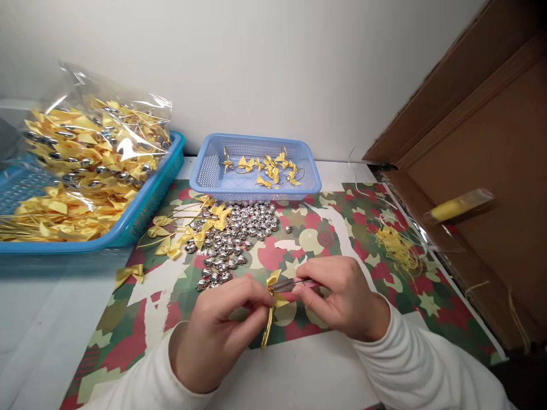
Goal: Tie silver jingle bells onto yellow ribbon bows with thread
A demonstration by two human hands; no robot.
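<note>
My left hand (228,322) pinches a yellow ribbon bow (280,300) at its middle, between thumb and forefinger. From this bow a bent gold tie (268,330) hangs down toward me. My right hand (337,293) is closed around small thread snips (284,285), whose grey blades point left and reach the knot of the bow. The handle is mostly hidden by my fingers, with some pink showing. Just beyond my left hand lies a spread of silver bells (231,242). More yellow bows (168,247) with gold ties lie at their left side.
A light blue basket (256,195) with several bows stands at the back. On the left, a larger blue basket (160,196) holds bows and a clear bag (106,136) of bows with bells. Yellow thread clippings (397,247) lie right, beside a cardboard box (474,142).
</note>
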